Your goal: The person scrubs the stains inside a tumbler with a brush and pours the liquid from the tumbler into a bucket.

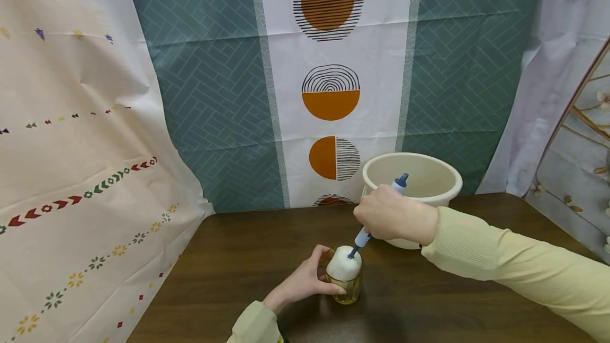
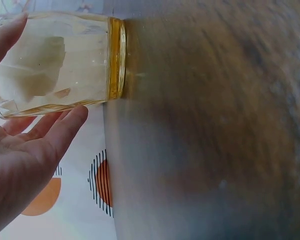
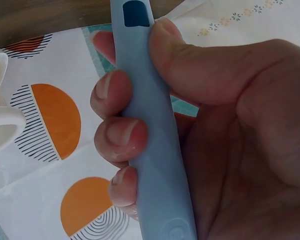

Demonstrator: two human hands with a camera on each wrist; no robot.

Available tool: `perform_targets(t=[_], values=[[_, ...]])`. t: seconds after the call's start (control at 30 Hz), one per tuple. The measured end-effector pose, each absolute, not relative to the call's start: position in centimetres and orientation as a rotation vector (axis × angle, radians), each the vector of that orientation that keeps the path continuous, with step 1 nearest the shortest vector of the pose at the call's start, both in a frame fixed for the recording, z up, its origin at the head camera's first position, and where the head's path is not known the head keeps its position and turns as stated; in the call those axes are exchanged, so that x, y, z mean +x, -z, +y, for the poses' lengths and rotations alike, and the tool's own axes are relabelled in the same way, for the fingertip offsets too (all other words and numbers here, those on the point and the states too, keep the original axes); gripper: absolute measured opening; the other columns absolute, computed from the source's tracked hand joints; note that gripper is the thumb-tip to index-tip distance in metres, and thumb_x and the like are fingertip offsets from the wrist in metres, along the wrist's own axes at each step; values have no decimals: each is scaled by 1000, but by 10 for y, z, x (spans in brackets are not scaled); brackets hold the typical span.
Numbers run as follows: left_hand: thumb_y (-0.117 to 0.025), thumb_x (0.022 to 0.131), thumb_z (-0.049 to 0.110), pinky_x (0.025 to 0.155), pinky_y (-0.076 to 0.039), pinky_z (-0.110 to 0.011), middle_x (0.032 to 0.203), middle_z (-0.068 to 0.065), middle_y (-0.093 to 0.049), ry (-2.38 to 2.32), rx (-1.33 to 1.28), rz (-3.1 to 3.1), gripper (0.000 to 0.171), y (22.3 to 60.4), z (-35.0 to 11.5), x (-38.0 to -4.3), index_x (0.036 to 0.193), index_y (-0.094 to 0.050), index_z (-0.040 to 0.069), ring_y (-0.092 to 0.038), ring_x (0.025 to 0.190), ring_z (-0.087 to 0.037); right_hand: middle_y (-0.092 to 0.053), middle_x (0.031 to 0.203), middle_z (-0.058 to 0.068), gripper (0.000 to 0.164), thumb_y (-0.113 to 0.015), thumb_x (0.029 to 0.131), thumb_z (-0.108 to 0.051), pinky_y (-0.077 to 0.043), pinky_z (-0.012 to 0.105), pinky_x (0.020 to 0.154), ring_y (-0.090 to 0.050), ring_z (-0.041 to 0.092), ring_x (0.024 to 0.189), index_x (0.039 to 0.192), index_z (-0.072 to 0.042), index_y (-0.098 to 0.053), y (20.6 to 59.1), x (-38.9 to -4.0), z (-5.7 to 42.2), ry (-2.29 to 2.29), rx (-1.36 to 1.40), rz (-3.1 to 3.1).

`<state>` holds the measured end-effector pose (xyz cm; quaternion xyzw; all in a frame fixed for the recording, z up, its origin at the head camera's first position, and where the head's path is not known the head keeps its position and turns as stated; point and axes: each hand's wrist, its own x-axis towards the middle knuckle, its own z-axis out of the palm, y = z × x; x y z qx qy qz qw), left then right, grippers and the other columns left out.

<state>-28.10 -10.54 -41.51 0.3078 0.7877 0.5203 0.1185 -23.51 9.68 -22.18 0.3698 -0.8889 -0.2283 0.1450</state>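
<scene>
A yellow-tinted glass (image 1: 351, 292) stands upright on the wooden table. My left hand (image 1: 305, 278) holds it from the left side, thumb in front and fingers curved behind. In the left wrist view, the clear wall of the glass (image 2: 90, 65) shows between thumb and fingers. My right hand (image 1: 393, 216) grips the light blue handle of a sponge bottle brush (image 3: 157, 150), fingers wrapped round it. The brush slants down to the left. Its white sponge head (image 1: 343, 264) sits in the mouth of the glass, the upper part showing above the rim.
Behind my right hand, a cream plastic bucket (image 1: 448, 199) stands at the back of the brown table (image 1: 229, 269). A patterned teal and white cloth (image 1: 214, 94) hangs along the back edge. Cream floral cloth (image 1: 86, 173) drapes at the left.
</scene>
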Motion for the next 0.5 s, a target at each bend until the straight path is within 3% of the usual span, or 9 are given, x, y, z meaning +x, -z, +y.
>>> perform_targets(t=[0.5], values=[[-75,74,10,80,-44,-31,111,-5,-48,-1603,946,2233,61,419,-105,-282,119,-33,8,-51,101,-16,-47,55,0,23,-75,73,-28,-36,25,40,-40,13,45,65,-11,-61,222,-237,97,712,1002,-2465]])
